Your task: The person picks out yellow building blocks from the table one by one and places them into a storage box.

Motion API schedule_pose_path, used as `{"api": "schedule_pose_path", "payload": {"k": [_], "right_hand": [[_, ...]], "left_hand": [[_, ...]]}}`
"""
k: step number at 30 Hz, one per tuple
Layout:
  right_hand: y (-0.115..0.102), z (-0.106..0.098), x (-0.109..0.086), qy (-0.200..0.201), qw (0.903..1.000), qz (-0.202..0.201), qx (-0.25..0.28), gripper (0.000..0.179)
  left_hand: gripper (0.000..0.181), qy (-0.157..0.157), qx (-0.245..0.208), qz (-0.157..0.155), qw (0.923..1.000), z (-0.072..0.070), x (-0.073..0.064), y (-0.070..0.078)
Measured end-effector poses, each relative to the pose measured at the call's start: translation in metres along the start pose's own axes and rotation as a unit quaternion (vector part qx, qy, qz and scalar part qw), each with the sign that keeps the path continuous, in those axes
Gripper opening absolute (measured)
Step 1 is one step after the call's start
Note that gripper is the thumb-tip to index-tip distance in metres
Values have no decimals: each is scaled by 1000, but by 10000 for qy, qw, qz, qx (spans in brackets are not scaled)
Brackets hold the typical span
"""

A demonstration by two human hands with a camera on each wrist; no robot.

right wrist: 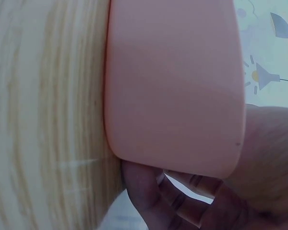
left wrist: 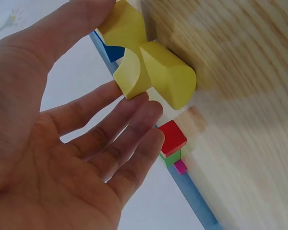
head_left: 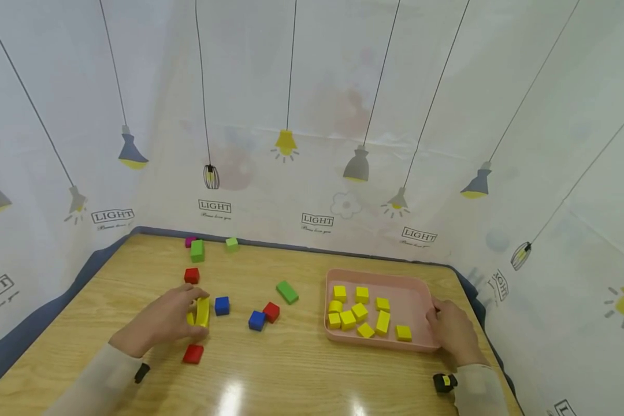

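Observation:
My left hand pinches a yellow arch block by its ends, thumb on one side and fingertips on the other. In the left wrist view, a rounded yellow block lies right beside the arch, on the table side; whether they touch I cannot tell. A pink tray holds several yellow blocks, mostly cubes. At the tray's right end my right hand grips the rim. The right wrist view shows the tray's wall, with curled fingers at its end.
Near the left hand lie a blue cube, a red cube and a red block. Another blue cube and red cube sit mid-table by a green block. Green blocks and a magenta one stand far left.

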State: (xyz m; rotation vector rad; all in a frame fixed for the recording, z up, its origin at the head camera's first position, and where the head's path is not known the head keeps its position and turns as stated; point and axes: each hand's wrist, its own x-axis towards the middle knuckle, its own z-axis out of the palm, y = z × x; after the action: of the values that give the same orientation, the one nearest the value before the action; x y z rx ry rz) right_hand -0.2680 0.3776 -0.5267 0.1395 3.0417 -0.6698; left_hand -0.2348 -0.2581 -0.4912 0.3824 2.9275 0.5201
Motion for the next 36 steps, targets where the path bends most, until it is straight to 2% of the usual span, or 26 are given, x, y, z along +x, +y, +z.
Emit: {"api": "schedule_pose_path", "payload": {"k": [7, 19, 26, 36], "right_hand": [[0, 0, -1, -10, 10000, -14, 46, 54], [0, -1, -2, 60, 9999, -124, 7, 53], [1, -1, -1, 58, 9998, -168, -71, 51], [0, -2, 0, -51, 10000, -68, -32, 52]], "left_hand": [[86, 221, 63, 134, 9996, -6, -2, 6], [81, 515, -180, 295, 9981, -5, 3, 24], [82, 501, -404, 372, 9972, -4, 10, 40], [81, 569, -490, 494, 9959, 3, 19, 58]]}}
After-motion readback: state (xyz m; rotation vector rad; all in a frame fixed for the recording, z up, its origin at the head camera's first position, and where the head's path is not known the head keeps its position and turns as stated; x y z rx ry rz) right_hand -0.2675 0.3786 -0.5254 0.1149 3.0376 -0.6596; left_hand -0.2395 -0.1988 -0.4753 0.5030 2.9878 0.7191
